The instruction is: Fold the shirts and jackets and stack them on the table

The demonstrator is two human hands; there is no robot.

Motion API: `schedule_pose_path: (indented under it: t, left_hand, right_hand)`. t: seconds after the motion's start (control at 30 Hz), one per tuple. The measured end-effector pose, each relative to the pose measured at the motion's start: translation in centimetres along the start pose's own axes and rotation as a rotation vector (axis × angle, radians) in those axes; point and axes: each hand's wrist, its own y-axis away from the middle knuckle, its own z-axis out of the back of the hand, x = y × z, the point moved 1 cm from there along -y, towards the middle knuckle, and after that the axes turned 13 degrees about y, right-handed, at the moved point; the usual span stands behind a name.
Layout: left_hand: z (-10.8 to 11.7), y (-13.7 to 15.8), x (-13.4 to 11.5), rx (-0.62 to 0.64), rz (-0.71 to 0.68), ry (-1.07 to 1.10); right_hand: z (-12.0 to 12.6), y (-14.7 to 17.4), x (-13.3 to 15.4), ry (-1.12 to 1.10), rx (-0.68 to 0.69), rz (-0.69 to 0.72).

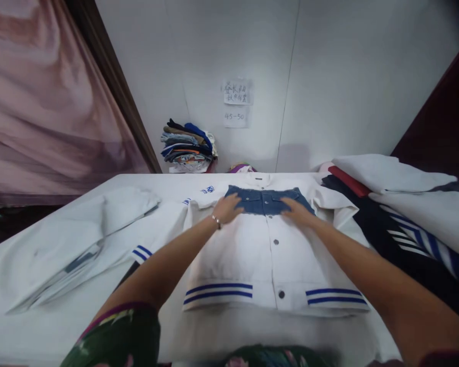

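A white button-front jacket [248, 255] with a blue denim chest panel [265, 201] and blue-striped hem lies front side up before me. Its collar points toward the wall. My left hand [227, 208] rests on the left edge of the denim panel, fingers stretched out. On the panel's right part lies my right hand [296, 211], its fingers also extended. Neither hand grips the cloth. One white sleeve [164, 229] with a blue-striped cuff spreads out to the left, partly behind my left forearm. The other sleeve [338, 201] is bent at the right.
Folded white garments [72, 244] lie on the white table [30, 336] at the left. A stack of folded clothes [187, 145] stands at the back by the wall. Dark, striped and white garments [405, 234] are heaped at the right. Paper notes [237, 97] hang on the wall.
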Motion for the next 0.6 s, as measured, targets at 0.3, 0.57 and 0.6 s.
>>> schedule_pose_path:
  t: [0.3,0.57,0.6]
  left_hand:
    - [-3.9,11.5,3.3,-0.062,0.201,0.019]
    - [-2.8,18.4,3.4,-0.221,0.652,0.254]
    - [-2.8,18.9,3.2,-0.227,0.714,0.307]
  right_hand:
    - [-2.6,10.0,-3.1,0.158,0.116,-0.017]
    - [-0.5,20.5,-5.7,-0.201,-0.002,-0.518]
    - [-0.4,21.6,-5.8,-0.258,0.012,-0.576]
